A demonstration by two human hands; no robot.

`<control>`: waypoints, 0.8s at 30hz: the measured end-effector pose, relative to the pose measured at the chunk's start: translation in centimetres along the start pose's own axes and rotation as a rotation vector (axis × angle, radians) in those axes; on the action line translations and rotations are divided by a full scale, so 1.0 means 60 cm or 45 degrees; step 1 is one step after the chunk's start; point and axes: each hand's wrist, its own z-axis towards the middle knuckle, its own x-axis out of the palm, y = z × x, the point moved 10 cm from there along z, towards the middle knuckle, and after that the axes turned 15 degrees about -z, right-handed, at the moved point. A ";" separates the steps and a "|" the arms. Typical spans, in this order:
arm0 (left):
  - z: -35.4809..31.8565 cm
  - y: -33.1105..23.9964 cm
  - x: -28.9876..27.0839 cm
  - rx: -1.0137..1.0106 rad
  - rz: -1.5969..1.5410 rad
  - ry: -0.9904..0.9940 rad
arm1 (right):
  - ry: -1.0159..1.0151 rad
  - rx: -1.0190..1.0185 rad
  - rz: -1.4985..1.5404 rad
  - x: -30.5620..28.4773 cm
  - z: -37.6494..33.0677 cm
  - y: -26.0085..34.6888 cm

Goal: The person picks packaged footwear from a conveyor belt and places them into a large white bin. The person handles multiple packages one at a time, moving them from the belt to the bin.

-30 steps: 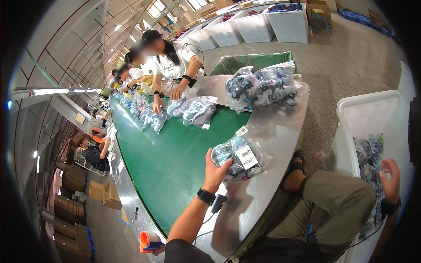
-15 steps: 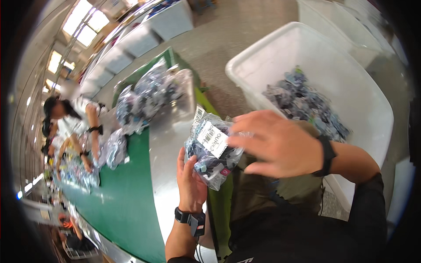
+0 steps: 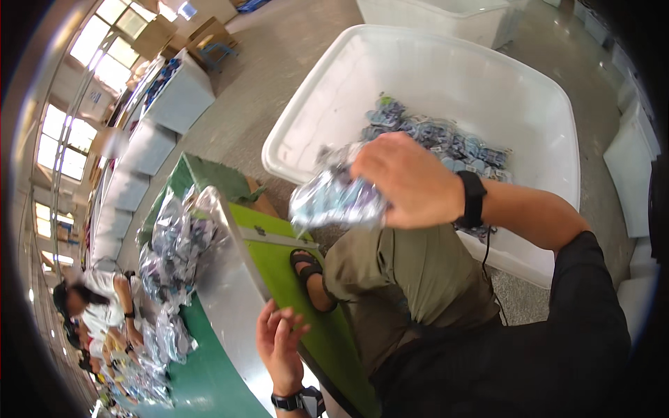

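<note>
My right hand grips a clear plastic bag with bluish-grey contents, blurred by motion. It hangs over the near left edge of a large white plastic bin, outside the pile. Inside the bin lies a heap of similar small bluish-grey packs. My left hand is empty, its fingers loosely bent and apart, beside the metal edge of the table.
Filled clear bags pile up at the table's far end, near a green box. Along the green belt a person in white handles more bags. Other white bins stand beyond.
The bag has left my left hand and is now in my right hand, nearer the bin. My left hand has dropped lower. The view has turned right toward the bin.
</note>
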 end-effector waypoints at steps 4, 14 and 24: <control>-0.020 0.022 -0.153 0.006 0.310 -0.316 | 0.244 0.347 -0.152 0.074 -0.102 -0.167; -0.078 0.033 -0.253 0.274 0.446 -0.584 | 1.301 0.649 -0.296 0.349 -0.395 -0.350; -0.070 0.034 -0.249 0.243 0.430 -0.594 | 0.900 0.536 -0.062 0.446 -0.333 -0.291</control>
